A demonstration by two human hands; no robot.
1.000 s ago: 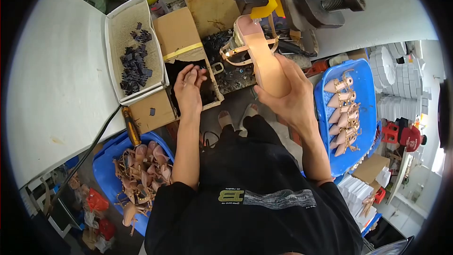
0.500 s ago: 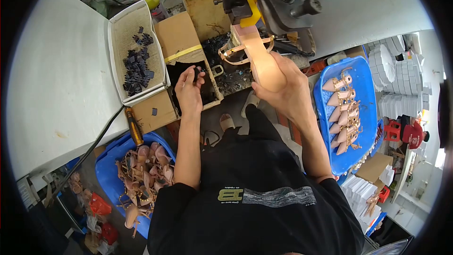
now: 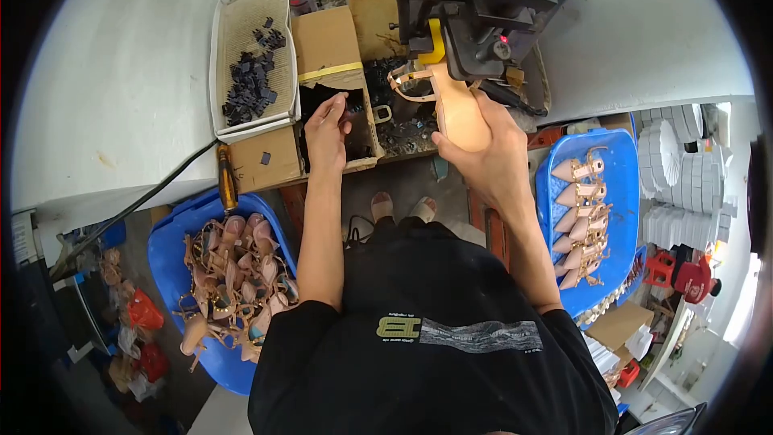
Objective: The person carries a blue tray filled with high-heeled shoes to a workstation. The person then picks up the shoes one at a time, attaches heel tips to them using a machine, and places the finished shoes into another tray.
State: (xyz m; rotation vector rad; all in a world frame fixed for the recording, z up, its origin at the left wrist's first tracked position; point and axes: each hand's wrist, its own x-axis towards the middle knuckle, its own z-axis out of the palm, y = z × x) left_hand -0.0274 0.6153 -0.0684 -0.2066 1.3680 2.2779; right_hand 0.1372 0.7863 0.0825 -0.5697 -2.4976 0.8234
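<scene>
My right hand grips a tan strappy shoe by its toe half, sole side up. The shoe's heel end is under the black machine head, close to a yellow guard, and its ankle strap hangs out to the left. Over an open cardboard box with a dark inside, my left hand has its fingers curled and thumb and forefinger together. Whatever is in that pinch, if anything, is hidden.
Left of the box, a white tray holds small black pieces. A screwdriver lies by a blue basin of jumbled shoes. Another blue basin at right holds a row of shoes. Farther right a person is visible.
The shoe's heel end now sits deeper under the machine head, and a red light shows there. The dark piece seen in my left fingers is no longer visible. The whole view has shifted.
</scene>
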